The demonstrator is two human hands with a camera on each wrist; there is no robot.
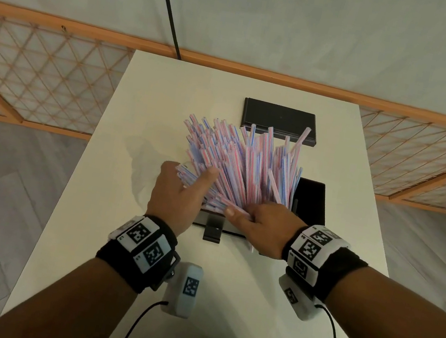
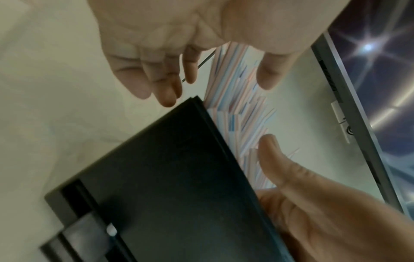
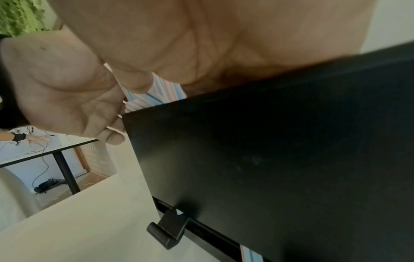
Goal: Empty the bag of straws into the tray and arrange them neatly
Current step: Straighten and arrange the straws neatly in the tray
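Note:
A thick bundle of red-, blue- and white-striped straws fans up and away out of the black tray on the white table. My left hand grips the left side of the bundle, thumb over the top and fingers curled round it. My right hand holds the near ends, its thumb lying on the straws and its fingers hidden beneath. The left wrist view shows the straws running between thumb and fingers above the tray wall. In the right wrist view, straws peek over the tray.
A crumpled clear plastic bag lies flat on the table left of the tray. A black lid sits behind the straws. A black latch sticks out of the tray's near side. The table has bare room front and left.

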